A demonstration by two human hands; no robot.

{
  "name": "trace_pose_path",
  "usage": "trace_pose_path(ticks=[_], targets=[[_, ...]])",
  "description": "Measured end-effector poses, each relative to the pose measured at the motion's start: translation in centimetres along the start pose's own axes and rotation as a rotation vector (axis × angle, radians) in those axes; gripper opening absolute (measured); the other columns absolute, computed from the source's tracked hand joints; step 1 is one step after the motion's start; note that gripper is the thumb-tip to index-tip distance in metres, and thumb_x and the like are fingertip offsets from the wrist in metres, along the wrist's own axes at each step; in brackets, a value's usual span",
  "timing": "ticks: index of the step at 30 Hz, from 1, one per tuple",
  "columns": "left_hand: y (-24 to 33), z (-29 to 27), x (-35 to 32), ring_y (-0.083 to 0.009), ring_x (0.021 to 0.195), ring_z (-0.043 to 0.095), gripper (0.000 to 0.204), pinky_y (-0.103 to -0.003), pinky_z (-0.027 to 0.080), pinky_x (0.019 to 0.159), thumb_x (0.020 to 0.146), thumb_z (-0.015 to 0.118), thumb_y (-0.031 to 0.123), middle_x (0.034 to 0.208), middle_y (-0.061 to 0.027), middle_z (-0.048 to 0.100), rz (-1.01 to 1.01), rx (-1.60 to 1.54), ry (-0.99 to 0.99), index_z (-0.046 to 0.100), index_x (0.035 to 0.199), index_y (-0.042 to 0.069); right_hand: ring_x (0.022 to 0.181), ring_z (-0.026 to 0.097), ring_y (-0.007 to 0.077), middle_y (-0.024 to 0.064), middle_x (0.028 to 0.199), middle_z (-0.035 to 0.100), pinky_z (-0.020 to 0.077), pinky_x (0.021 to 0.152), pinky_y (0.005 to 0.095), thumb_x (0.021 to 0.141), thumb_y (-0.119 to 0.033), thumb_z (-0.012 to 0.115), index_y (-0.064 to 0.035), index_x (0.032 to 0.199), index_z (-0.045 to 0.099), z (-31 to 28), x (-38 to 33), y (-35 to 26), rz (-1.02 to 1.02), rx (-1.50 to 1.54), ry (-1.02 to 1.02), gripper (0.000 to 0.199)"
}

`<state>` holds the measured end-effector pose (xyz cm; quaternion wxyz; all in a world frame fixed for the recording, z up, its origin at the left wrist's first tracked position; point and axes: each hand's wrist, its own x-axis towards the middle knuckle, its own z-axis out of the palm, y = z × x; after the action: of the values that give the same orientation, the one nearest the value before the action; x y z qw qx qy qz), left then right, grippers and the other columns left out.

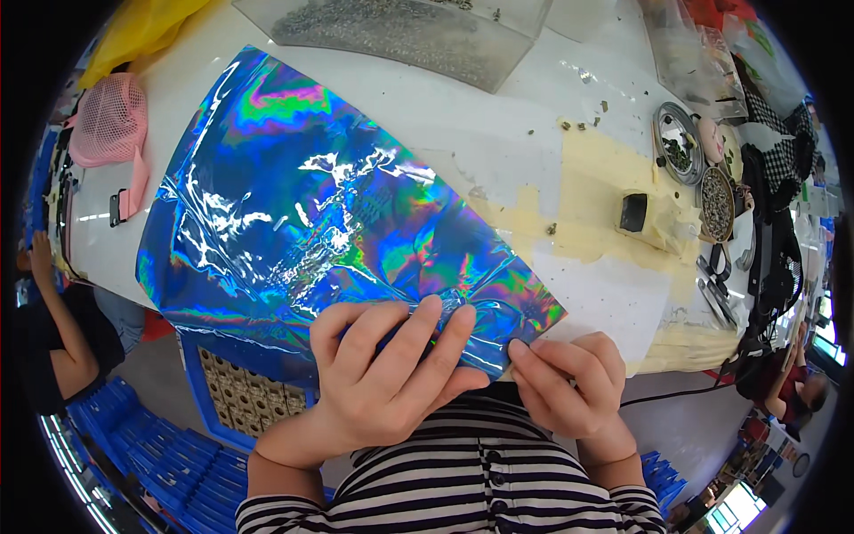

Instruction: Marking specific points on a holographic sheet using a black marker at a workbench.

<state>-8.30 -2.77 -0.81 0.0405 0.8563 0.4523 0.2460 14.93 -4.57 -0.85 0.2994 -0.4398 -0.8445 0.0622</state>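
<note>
- Your left hand [382, 378] lies flat, fingers spread on the near edge of the holographic film sheet [302, 205].
- Your right hand [569, 383] pinches that sheet's near right corner.
- Beyond both hands, the sheet spreads across the white bench [498, 116].
- Past your right hand sit round metal tins [680, 142].
</note>
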Motion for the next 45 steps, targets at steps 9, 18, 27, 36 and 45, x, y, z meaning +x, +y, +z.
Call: trace_pose_path(ticks=[9,18,27,36,45], targets=[[0.7,-0.6,-0.1,-0.0213,0.101,0.057,0.044,-0.038,0.041,0.086,0.091,0.067,0.046,0.115,-0.0046,0.069,0.036,0.024,-0.008,0.076,0.107,0.006,0.071,0.056,0.0188,0.0031,0.096,0.063,0.0454,0.058,0.0297,0.063,-0.003,0.08,-0.0077,0.102,0.078,0.3,-0.1,0.1,-0.012,-0.012,0.019,0.04],[1.0,-0.2,-1.1,-0.0199,0.1,0.053,0.048,-0.039,0.038,0.088,0.09,0.066,0.049,0.119,-0.0018,0.069,0.096,0.014,0.004,0.077,0.111,0.007,0.069,0.055,0.0141,0.0001,0.094,0.065,0.044,0.056,0.0269,0.064,-0.005,0.082,-0.0069,0.103,0.078,0.5,0.0,0.2,-0.019,-0.017,0.066,0.039],[1.4,0.0,-1.9,-0.0191,0.102,0.055,0.044,-0.038,0.038,0.089,0.09,0.067,0.048,0.117,-0.001,0.07,0.127,-0.012,0.041,0.077,0.111,0.009,0.07,0.056,0.0145,-0.0001,0.096,0.065,0.0458,0.057,0.0273,0.065,-0.006,0.082,-0.0073,0.103,0.078,0.4,-0.2,0.2,-0.015,-0.022,0.057,0.038],[1.8,0.5,-2.3,-0.0188,0.102,0.056,0.042,-0.038,0.039,0.089,0.088,0.071,0.047,0.115,-0.001,0.07,0.123,-0.025,0.059,0.076,0.109,0.011,0.07,0.056,0.0147,-0.0002,0.096,0.065,0.0462,0.058,0.0274,0.066,-0.007,0.082,-0.0075,0.103,0.078,0.6,-0.4,0.3,-0.017,-0.023,0.069,0.038],[2.6,1.2,-3.3,-0.02,0.104,0.058,0.037,-0.04,0.039,0.095,0.08,0.082,0.029,0.115,-0.0002,0.066,0.121,0.01,0.079,0.074,0.112,0.013,0.07,0.055,0.0152,-0.0001,0.095,0.064,0.0454,0.058,0.0277,0.067,-0.007,0.081,-0.0076,0.104,0.077,0.7,-0.4,0.3,-0.022,-0.017,0.086,0.037]])
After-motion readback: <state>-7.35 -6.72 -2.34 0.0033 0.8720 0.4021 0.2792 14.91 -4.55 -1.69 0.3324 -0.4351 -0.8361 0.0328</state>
